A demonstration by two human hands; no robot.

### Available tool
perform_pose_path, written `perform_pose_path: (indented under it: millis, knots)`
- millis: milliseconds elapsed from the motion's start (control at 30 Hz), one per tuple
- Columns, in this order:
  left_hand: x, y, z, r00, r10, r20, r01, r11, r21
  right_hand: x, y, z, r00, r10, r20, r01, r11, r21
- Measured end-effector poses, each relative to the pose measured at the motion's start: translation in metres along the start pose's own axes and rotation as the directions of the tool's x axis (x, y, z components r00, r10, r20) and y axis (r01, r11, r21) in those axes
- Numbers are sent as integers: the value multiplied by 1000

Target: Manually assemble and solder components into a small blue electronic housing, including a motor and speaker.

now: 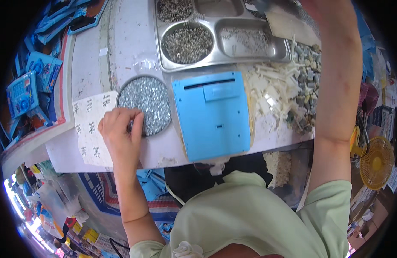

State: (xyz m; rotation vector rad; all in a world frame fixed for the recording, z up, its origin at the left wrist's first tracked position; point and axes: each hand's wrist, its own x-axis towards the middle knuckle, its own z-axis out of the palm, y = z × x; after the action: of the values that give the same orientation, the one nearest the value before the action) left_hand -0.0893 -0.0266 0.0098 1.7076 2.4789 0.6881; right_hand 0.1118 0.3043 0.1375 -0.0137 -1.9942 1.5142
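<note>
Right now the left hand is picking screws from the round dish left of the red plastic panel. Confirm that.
Not quite: the plastic panel is blue, not red. The head view shows the left hand at the round dish of small screws, left of that panel.

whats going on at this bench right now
A person at a white workbench has the left hand at the edge of a round dish of small silvery screws, fingertips pinching among them. A blue plastic panel lies flat in front of the person. The right arm reaches up past the picture's top edge, so that hand is out of view. Behind sit a steel compartment tray with more screws and a heap of white plastic parts.
</note>
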Motion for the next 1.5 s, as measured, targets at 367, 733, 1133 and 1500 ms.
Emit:
perform_pose_path:
  millis: [367,733,1133,1500]
  knots:
    - [17,20,-6,991,-33,129,69,955,-287,-132,-23,16,972,190,-139,-144,948,285]
    - [21,121,21,900,435,9,-312,660,-683,-131,-36,66,995,-86,-47,96,742,664]
    - [-23,130,18,905,372,-204,-400,589,-702,-146,-65,106,974,-97,-204,215,674,707]
    - [-42,136,18,894,347,-284,-438,544,-715,-159,-87,125,946,2,-323,227,708,668]
